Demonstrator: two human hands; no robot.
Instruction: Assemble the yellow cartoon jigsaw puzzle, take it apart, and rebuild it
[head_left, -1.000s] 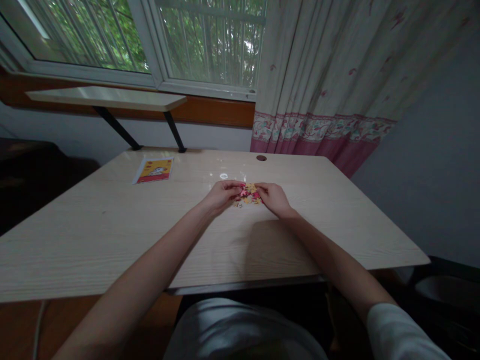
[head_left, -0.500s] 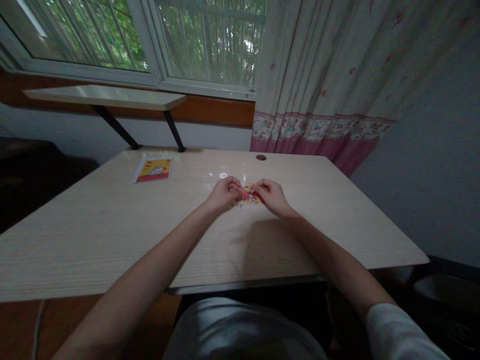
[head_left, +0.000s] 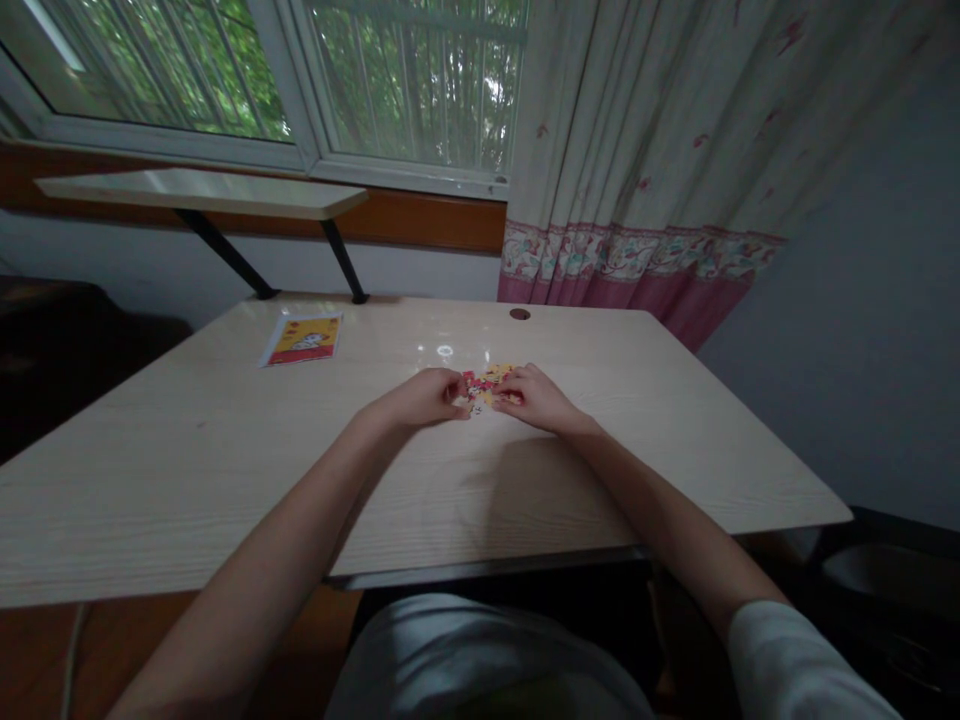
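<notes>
A small heap of yellow and red jigsaw puzzle pieces point(head_left: 486, 388) lies on the pale wooden table point(head_left: 337, 510). At its left edge is my left hand point(head_left: 433, 397), with the thumb apart from the curved fingers and pieces just beyond the fingertips. My right hand point(head_left: 538, 399) rests over the heap's right side. Its thumb and fingertips come together low among the pieces. Whatever they may pinch is too small to make out, and the hand covers some pieces.
A yellow and red picture sheet point(head_left: 306, 340) lies at the back left. Behind it a raised shelf point(head_left: 202, 190) stands on black legs. A round cable hole point(head_left: 520, 314) sits near the back edge. A curtain point(head_left: 630, 250) hangs beyond the table.
My left hand has moved left and its thumb has parted from the fingers. My right hand has shifted slightly lower over the pieces. More of the heap shows between the hands.
</notes>
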